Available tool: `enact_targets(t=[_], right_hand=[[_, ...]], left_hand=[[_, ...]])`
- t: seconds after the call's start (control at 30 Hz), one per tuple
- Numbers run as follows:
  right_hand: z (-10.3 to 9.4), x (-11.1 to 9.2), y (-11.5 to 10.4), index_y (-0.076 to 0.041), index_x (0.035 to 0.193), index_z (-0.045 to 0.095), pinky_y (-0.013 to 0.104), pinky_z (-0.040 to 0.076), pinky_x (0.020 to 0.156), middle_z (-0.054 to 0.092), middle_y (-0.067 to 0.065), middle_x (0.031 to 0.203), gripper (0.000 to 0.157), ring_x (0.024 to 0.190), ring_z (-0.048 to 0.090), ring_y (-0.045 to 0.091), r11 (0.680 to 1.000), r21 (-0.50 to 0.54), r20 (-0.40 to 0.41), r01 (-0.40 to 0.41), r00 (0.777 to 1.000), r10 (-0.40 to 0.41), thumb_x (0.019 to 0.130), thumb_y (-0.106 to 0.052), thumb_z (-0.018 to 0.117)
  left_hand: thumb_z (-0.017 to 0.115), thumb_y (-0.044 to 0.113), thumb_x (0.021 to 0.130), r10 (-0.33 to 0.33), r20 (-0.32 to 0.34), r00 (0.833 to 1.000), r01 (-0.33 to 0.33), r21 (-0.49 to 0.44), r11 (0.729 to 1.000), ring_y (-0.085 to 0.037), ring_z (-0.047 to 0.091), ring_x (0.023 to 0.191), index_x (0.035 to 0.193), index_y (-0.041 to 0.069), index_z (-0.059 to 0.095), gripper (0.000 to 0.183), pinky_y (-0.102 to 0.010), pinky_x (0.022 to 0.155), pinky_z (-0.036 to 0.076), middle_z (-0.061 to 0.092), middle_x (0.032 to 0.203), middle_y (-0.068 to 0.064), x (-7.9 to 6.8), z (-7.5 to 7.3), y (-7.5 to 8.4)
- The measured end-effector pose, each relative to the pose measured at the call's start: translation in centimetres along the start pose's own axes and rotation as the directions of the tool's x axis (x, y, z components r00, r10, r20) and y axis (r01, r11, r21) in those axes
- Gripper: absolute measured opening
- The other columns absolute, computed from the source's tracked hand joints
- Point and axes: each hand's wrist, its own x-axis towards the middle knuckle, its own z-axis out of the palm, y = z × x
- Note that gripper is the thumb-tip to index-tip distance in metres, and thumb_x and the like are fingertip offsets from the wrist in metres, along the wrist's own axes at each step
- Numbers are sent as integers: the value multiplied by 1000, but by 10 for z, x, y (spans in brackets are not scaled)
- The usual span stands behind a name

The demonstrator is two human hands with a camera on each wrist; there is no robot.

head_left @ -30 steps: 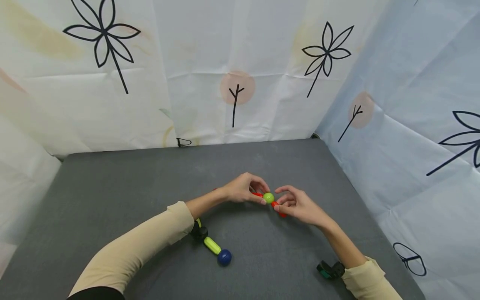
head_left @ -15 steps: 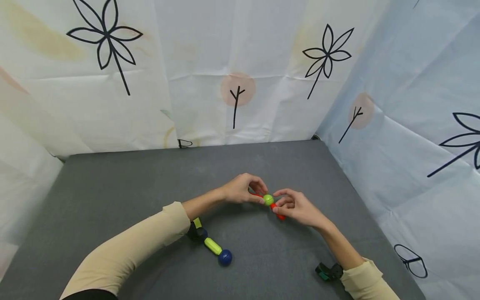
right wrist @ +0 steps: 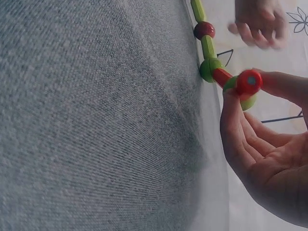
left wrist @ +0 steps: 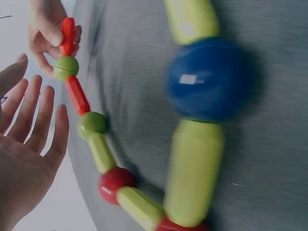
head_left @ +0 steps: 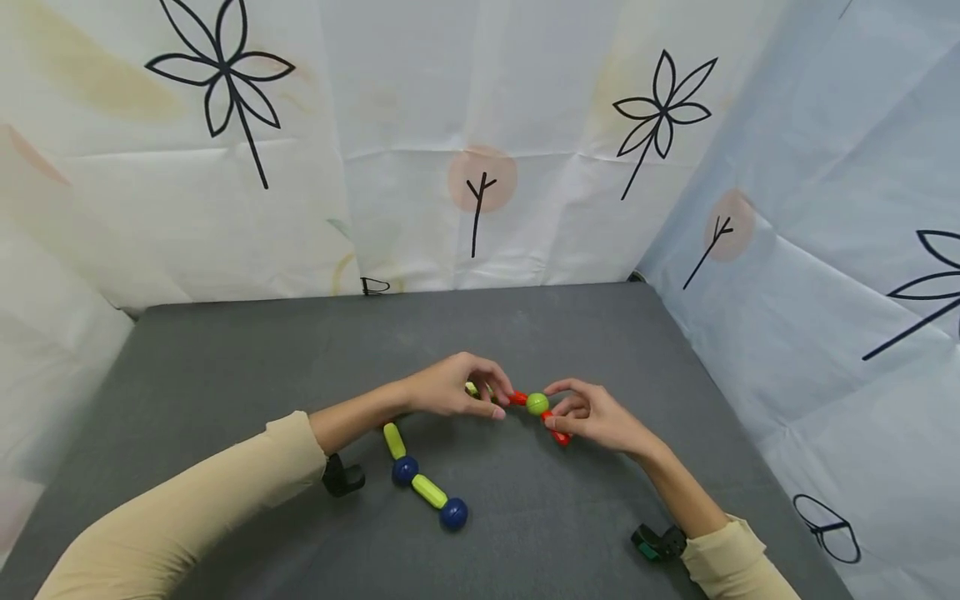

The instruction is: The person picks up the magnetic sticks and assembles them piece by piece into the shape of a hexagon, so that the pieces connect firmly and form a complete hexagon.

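Observation:
My right hand [head_left: 596,414] pinches the red magnetic rod [head_left: 561,437] at one end of a chain of toy rods and balls. A light-green ball [head_left: 537,404] joins that rod to a second red rod [left wrist: 77,95]. Onward, another green ball [left wrist: 93,125], yellow-green rods [left wrist: 101,153] and red balls [left wrist: 118,185] curve across the cloth. The other end has two blue balls [head_left: 453,514] with a yellow-green rod [head_left: 429,492] between them. My left hand [head_left: 459,385] hovers over the chain's middle, fingers spread and holding nothing, hiding part of it in the head view.
A dark grey cloth [head_left: 300,358] covers the table. White printed sheets [head_left: 405,167] hang behind it and at both sides. Dark wrist cameras [head_left: 343,477] sit on both forearms, just above the table in the head view.
My left hand has come off the red rod beside the light-green ball and moved left, uncovering more of the chain. The right hand keeps its pinch almost in place.

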Motion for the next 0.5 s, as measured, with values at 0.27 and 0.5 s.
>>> enact_targets(t=[0.27, 0.5], right_hand=[[4, 6, 3, 7, 146, 57, 32, 63, 76, 81, 18, 105, 52, 80, 74, 13, 1000, 6, 59, -5, 998, 5, 105, -20, 74], [12, 12, -1, 8, 147, 54, 30, 66, 79, 81, 12, 102, 54, 82, 76, 13, 996, 68, 114, -48, 993, 40, 104, -19, 74]], left_hand=[[82, 14, 98, -45, 22, 999, 47, -86, 995, -11, 73, 94, 127, -2, 72, 34, -32, 91, 62, 78, 119, -13, -46, 8, -11], [79, 15, 100, -115, 28, 993, 118, -255, 960, -16, 75, 92, 127, 2, 72, 31, -25, 80, 61, 76, 123, -20, -78, 19, -6]])
